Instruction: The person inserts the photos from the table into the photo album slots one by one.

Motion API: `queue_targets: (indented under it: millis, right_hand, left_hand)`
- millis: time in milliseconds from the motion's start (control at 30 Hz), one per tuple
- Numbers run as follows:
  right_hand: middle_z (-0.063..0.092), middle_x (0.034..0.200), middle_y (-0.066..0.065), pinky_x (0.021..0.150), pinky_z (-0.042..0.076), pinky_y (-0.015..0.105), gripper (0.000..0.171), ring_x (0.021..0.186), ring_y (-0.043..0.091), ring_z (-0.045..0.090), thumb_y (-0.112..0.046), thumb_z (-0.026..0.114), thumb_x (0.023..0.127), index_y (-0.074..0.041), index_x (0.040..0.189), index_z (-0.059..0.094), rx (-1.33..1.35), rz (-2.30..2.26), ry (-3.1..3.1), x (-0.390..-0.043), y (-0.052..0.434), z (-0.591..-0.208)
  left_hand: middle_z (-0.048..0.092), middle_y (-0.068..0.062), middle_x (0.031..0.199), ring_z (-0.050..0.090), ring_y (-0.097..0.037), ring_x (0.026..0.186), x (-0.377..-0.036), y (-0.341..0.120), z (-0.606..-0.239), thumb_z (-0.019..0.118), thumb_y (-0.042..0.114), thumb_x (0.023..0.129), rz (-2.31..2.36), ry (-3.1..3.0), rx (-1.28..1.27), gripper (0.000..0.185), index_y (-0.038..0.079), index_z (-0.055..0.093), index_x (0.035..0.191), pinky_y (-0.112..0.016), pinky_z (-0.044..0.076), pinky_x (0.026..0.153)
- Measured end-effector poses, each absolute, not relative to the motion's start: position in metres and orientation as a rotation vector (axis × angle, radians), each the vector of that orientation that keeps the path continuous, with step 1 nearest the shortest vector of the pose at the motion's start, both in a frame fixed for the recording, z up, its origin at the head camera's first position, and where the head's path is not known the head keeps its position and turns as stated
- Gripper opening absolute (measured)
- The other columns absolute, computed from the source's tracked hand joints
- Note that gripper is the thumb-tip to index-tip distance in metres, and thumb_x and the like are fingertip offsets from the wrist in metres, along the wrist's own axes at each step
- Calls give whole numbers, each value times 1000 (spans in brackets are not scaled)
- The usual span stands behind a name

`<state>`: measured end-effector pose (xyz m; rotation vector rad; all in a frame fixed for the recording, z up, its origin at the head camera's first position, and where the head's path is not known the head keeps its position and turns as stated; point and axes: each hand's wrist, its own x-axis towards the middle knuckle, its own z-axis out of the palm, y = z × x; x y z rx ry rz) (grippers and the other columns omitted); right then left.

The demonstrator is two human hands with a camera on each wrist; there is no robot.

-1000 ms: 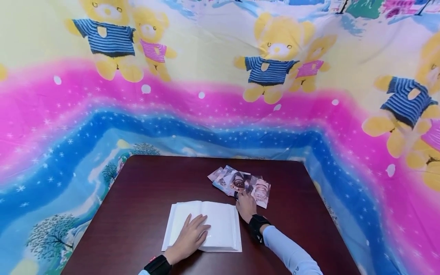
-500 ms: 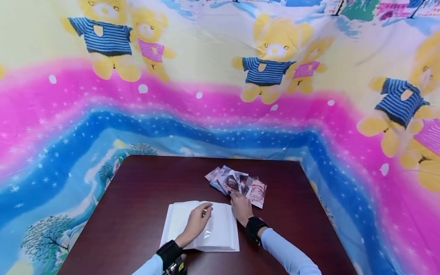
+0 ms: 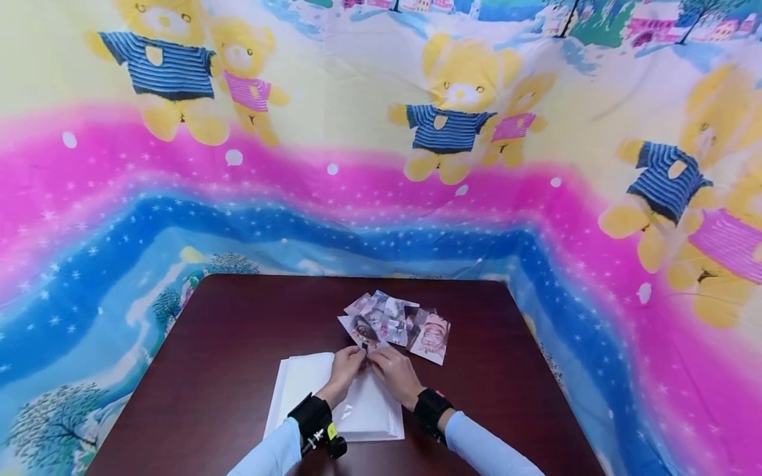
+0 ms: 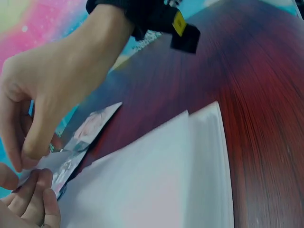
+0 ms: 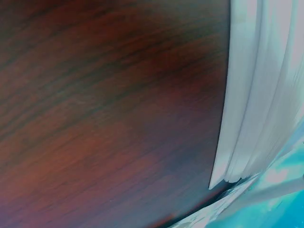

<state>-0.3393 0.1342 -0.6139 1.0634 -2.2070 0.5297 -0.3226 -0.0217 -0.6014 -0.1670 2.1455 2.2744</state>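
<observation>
An open photo album (image 3: 300,383) with white pages lies on the table. Just past its far edge, a photo print (image 3: 363,328) with a dark picture is raised in both hands. My left hand (image 3: 343,372) pinches its near edge, over the album's middle. Beside it, my right hand (image 3: 397,374) pinches the same edge, fingertips close to the left ones. Seen from the left wrist, the right hand (image 4: 57,80) comes down from above to meet the left fingers (image 4: 35,199). The album's page edges (image 5: 251,95) appear in the right wrist view; neither hand shows there.
Several loose photo prints (image 3: 431,336) lie overlapping behind the album, toward the right. The dark red wooden table (image 3: 238,324) is bordered by a printed cloth backdrop (image 3: 333,205). Each wrist wears a black strap with a device.
My left hand has lifted off the album page and moved to the photo print. My right hand has drawn that print leftward from the pile toward the album.
</observation>
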Motion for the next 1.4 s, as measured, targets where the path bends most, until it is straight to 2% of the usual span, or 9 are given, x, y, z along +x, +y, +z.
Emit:
queue_targets:
  millis: [200,367,533,600,700,900,1033,1200,1400]
  right_hand:
    - [71,95,0,81,53,27,11,92,14,66,-9,78,84,-11,95,75,1143,646,-2228,-338,137,-607]
    - [67,102,6,81,51,36,14,94,22,61,-13,74,89,-6,101,72,911,804,-2306,-344,140,-602]
    - [55,114,21,80,47,41,43,93,26,56,-21,70,93,4,125,56,501,1330,-2552,-348,145,-599]
    - [54,114,22,77,49,41,51,89,22,56,-22,68,95,7,132,48,369,1694,-2575,-348,146,-599]
    - [59,108,15,71,50,39,50,81,16,55,-17,65,97,10,133,44,235,2118,-2514,-350,146,-599]
    - [65,85,7,64,46,33,23,73,16,56,-3,63,96,15,109,55,301,2214,-2470,-353,143,-599]
    - [64,79,3,63,46,31,18,70,17,57,-2,65,94,10,102,57,289,2217,-2470,-352,143,-599]
    - [64,81,-1,64,49,29,31,71,13,58,-9,68,94,7,113,51,277,2261,-2503,-351,145,-597]
    - [68,94,4,74,49,30,46,81,12,60,-7,67,94,8,133,47,443,2289,-2522,-357,155,-591]
  left_hand:
    - [72,-19,85,70,-25,74,-319,-33,-598,56,-1,92,2180,2319,-92,18,-16,63,100,-35,58,67]
    - [72,-23,91,72,-32,76,-308,-47,-588,55,-1,89,2072,2384,-36,22,-16,63,105,-29,55,65]
    - [73,-18,87,71,-24,72,-293,-63,-581,56,3,92,1895,2556,154,24,-12,64,108,-25,50,63]
    - [73,-13,84,68,-18,70,-286,-69,-581,57,3,92,1807,2654,218,23,-9,66,108,-25,49,62]
    - [71,-7,80,63,-10,66,-278,-76,-583,57,4,91,1694,2777,290,22,-6,68,107,-25,47,60]
    - [70,-5,81,62,-13,67,-270,-87,-585,60,7,92,1625,2864,271,22,-5,67,109,-28,48,60]
    - [70,-8,83,68,-21,72,-269,-90,-588,66,9,91,1672,2798,274,30,-8,62,115,-31,53,64]
    - [69,-8,82,68,-24,70,-270,-97,-589,67,4,89,1672,2806,301,28,-5,63,115,-30,53,62]
    - [69,-8,80,66,-21,68,-272,-106,-587,64,3,90,1630,2874,298,22,0,68,111,-30,51,61]
